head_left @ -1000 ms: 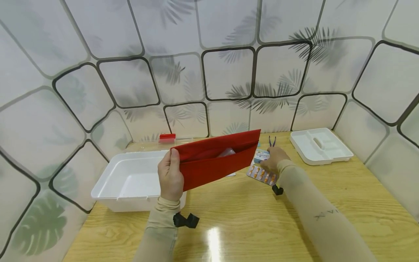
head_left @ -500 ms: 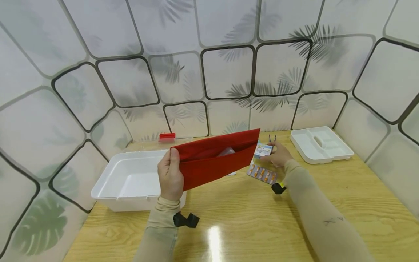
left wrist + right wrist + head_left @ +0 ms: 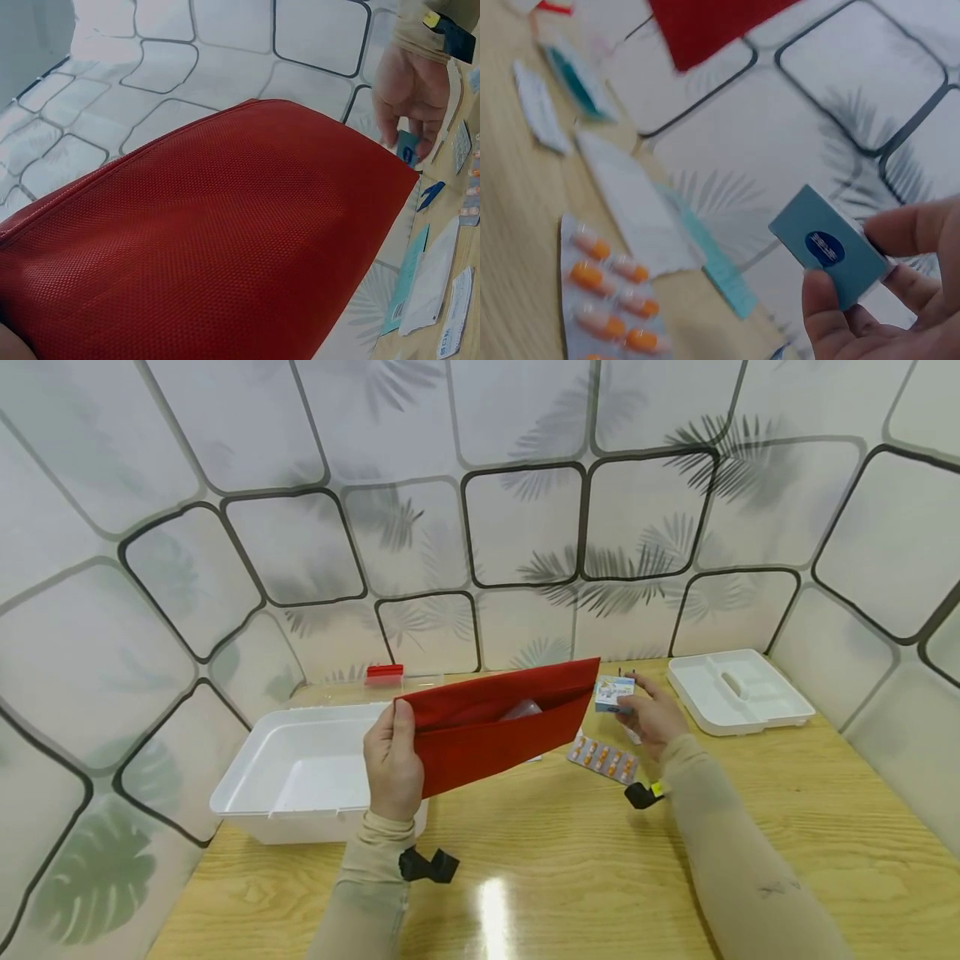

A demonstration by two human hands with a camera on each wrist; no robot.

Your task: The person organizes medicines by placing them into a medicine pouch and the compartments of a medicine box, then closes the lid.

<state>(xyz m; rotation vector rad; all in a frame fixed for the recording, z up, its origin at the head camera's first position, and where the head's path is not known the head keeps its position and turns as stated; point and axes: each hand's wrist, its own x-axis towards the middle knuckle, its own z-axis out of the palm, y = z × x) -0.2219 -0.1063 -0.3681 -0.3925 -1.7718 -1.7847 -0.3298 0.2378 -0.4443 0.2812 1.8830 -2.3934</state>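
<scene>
My left hand (image 3: 393, 768) grips a red fabric pouch (image 3: 480, 760) by its left end, thumb over the front, holding it tilted above the table. The pouch's mouth gapes, and a clear plastic item (image 3: 521, 710) shows inside. To the right of the pouch, my right hand (image 3: 656, 714) pinches a small blue-and-white box (image 3: 615, 692) between thumb and fingers. In the right wrist view the box's blue end (image 3: 829, 247) carries a dark oval label. A blister pack of orange capsules (image 3: 602, 760) lies on the table below that hand.
A white plastic bin (image 3: 262, 827) stands at left, with a white lid tray (image 3: 772, 714) at the back right. Blue tweezers (image 3: 431, 195), a white packet (image 3: 637, 202) and a teal packet (image 3: 731, 289) lie behind the pouch. A red-topped clear item (image 3: 385, 675) sits near the wall.
My right hand has picked up the small box from among the things behind the blister pack and drawn it slightly right and up. The left hand and pouch stay nearly still.
</scene>
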